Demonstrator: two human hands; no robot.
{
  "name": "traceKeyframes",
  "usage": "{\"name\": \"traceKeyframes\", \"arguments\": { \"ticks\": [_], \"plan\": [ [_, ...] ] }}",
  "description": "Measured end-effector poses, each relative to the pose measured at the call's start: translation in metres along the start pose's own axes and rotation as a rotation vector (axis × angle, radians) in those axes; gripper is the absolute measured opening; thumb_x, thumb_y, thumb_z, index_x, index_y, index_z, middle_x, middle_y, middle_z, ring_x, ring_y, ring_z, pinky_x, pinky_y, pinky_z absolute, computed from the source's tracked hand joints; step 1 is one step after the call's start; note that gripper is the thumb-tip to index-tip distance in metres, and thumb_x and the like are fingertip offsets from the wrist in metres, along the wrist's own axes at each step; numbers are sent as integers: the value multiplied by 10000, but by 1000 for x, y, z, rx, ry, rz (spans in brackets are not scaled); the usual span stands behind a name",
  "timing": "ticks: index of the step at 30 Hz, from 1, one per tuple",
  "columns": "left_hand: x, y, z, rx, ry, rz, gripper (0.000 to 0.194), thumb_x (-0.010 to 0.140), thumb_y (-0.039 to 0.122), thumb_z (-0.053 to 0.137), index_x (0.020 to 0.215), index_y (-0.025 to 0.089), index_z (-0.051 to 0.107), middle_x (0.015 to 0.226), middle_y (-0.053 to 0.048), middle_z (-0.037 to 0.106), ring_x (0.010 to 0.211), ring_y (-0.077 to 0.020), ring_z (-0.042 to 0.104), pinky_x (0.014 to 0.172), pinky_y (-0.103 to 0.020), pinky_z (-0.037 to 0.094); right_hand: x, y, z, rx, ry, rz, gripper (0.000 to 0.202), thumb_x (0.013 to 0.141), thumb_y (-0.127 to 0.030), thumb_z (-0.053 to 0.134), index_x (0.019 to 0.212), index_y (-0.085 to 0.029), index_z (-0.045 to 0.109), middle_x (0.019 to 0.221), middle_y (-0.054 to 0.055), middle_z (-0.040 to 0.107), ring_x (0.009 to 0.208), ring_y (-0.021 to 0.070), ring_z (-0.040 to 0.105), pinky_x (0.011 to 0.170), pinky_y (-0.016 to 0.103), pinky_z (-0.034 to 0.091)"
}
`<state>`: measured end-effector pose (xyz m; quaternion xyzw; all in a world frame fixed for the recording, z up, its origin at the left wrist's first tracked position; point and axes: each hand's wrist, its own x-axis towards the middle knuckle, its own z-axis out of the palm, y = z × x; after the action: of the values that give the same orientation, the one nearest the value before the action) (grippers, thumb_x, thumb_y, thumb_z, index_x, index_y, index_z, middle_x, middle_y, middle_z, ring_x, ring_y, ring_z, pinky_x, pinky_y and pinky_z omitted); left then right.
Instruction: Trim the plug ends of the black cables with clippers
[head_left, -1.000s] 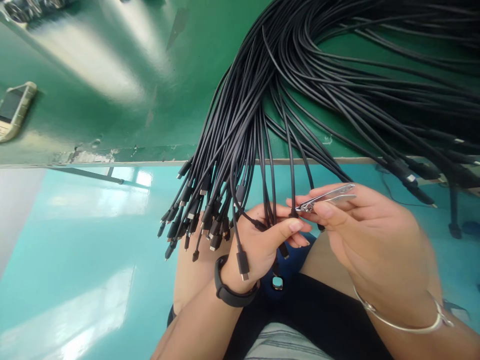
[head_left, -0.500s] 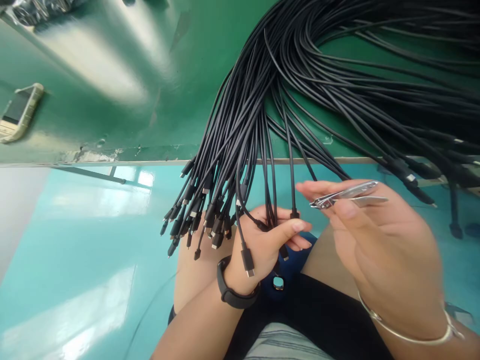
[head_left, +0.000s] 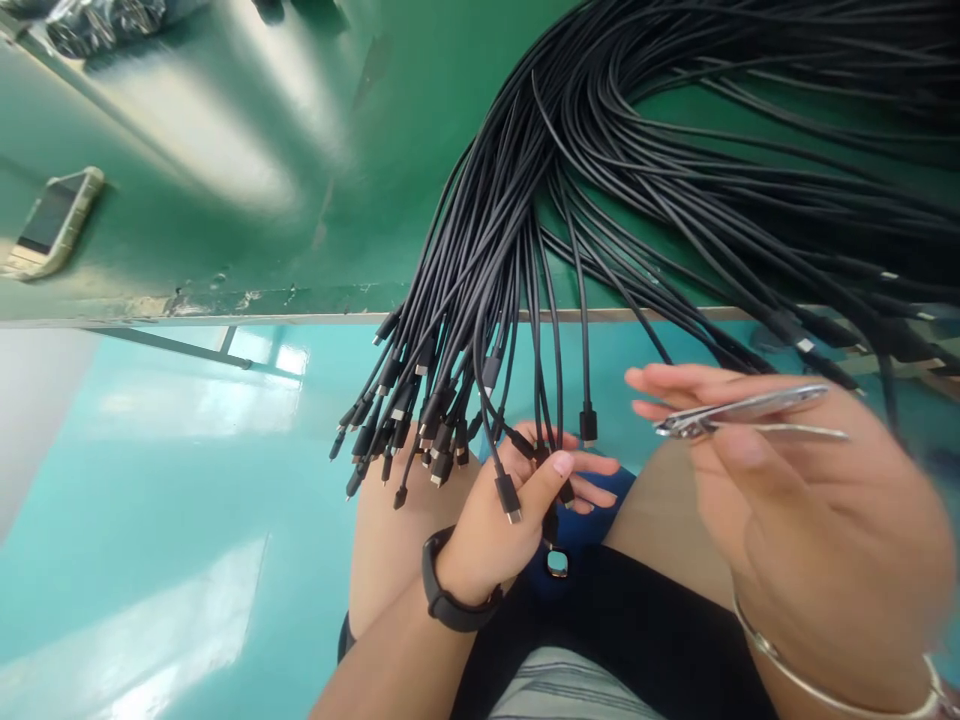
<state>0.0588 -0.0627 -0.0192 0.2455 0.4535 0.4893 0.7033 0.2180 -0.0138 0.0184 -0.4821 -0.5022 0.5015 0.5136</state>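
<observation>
A thick bundle of black cables hangs over the table's front edge, with small plugs at the ends. My left hand, wearing a black wristband, is closed on several cables near their plugs, thumb over them. Across that wrist side lies one loose plug. Just above my left fingertips hangs a single plug, touched by neither hand. My right hand holds a silver nail clipper between thumb and fingers, to the right of the hanging plugs.
On the green table, a phone in a light case lies at the far left and a plastic-wrapped bundle at the top left. More cable ends overhang the edge at the right.
My right hand has moved right and slightly down with the clipper. One plug has left my left hand's fingers and hangs free. My left hand has shifted slightly left.
</observation>
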Motion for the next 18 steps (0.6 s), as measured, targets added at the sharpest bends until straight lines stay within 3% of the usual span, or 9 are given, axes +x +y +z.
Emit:
{"name": "traceKeyframes", "arguments": {
  "ticks": [2, 6, 8, 13, 18],
  "plan": [
    [1, 1, -1, 11, 5, -38, 252, 955, 414, 621, 963, 168, 568, 1024, -123, 772, 813, -206, 749, 707, -274, 562, -9, 0, 7, 97, -25, 3, 84, 905, -301, 683, 981, -273, 702, 1210, 64, 683, 1219, 327, 615, 1025, 557, 510],
    [0, 2, -3, 31, -6, -64, 307, 937, 446, 635, 895, 142, 616, 941, -130, 773, 720, -185, 726, 624, -247, 539, -18, -1, 15, 175, 50, -67, 107, 921, -259, 654, 1006, -286, 714, 1220, 47, 676, 1217, 336, 625, 1056, 574, 496],
    [-1, 3, -3, 22, -25, -73, 313, 934, 438, 636, 917, 127, 657, 930, -139, 772, 705, -183, 720, 611, -243, 530, -19, -2, 15, 240, -5, -59, 116, 927, -245, 646, 1012, -281, 717, 1207, 42, 683, 1209, 344, 635, 1043, 576, 516],
    [-6, 8, -5, 21, -120, -78, 307, 900, 362, 675, 1118, 156, 741, 1178, -148, 734, 830, -225, 739, 699, -280, 550, -16, -8, 10, 288, -70, 97, 100, 948, -255, 623, 1011, -284, 696, 1288, 44, 666, 1262, 325, 611, 1078, 548, 513],
    [-3, 14, -8, 114, -189, -116, 305, 898, 405, 685, 1066, 161, 758, 1049, -131, 770, 830, -240, 743, 715, -300, 550, -14, -3, 5, 309, -310, 144, 114, 948, -327, 627, 1054, -320, 667, 1454, 48, 566, 1357, 341, 521, 1048, 569, 520]
  ]
}}
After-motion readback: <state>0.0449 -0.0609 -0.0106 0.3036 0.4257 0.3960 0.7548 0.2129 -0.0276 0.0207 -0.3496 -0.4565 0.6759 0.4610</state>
